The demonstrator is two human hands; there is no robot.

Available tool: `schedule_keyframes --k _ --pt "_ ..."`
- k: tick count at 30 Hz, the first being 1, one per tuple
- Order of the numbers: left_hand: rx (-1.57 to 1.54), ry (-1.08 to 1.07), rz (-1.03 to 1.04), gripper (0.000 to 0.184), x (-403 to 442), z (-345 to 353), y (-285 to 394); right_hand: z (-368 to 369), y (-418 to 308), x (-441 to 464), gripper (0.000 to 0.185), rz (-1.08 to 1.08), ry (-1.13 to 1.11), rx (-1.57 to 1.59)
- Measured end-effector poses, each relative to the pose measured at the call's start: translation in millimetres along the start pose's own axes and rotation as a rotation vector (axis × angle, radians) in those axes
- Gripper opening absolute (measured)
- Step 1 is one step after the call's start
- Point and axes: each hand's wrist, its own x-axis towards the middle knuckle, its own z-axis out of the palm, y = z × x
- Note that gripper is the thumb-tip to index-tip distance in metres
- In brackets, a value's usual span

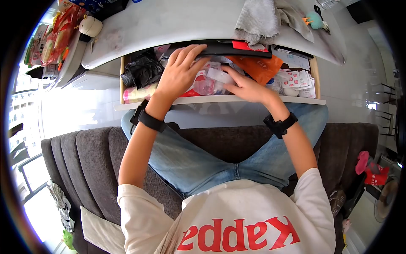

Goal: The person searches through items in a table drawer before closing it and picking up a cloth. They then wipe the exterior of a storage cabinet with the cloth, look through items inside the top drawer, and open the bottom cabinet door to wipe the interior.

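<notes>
An open drawer [253,100] under the table holds mixed items. My left hand [179,70] lies with its fingers apart on a flat black object [220,49] at the drawer's back. My right hand [245,86] reaches in from the right, its fingers apart beside a clear plastic packet [219,76]; whether it touches the packet is unclear. Right of centre is an orange packet [262,70]. A black plastic bag [141,72] fills the left end. White packets with red print [292,79] lie at the right end.
The tabletop [169,25] overhangs the drawer's back. On it are a grey cloth [258,21] and a teal toy [314,20]. A white round object [90,26] and colourful packages [53,40] stand far left. My legs [190,156] are beneath, on a dark sofa [95,156].
</notes>
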Motion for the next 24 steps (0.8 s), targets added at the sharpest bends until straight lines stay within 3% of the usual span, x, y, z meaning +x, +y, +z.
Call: schedule_keyframes --k 4,5,8,9,13,17,24 --pt "-0.106 -0.108 -0.009 0.037 -12.0 -8.9 13.6 24.5 3.4 -0.2 0.051 -0.154 0.213 -0.243" --pt "-0.144 -0.135 0.002 0.036 -14.8 -9.9 16.9 32.7 2.4 -1.3 0.052 -0.131 0.281 -0.415" --pt "-0.123 -0.181 -0.023 0.036 -19.6 -10.2 23.4 54.3 -4.5 4.0 0.049 0.003 0.408 -0.497" --pt "-0.125 -0.168 -0.024 0.036 -18.4 -9.8 23.4 55.8 -7.5 5.8 0.046 -0.078 0.507 -0.516" --pt "-0.093 -0.129 -0.024 0.036 -7.8 -13.7 18.0 30.8 -6.5 0.1 0.044 -0.071 0.369 -0.025" --pt "-0.074 -0.081 -0.083 0.039 14.9 -24.9 8.1 14.5 -9.3 -2.9 0.031 0.036 0.393 -0.104" --pt "0.076 -0.011 -0.082 0.035 9.9 -17.9 14.4 14.6 -1.0 2.0 0.034 0.138 0.402 -0.334"
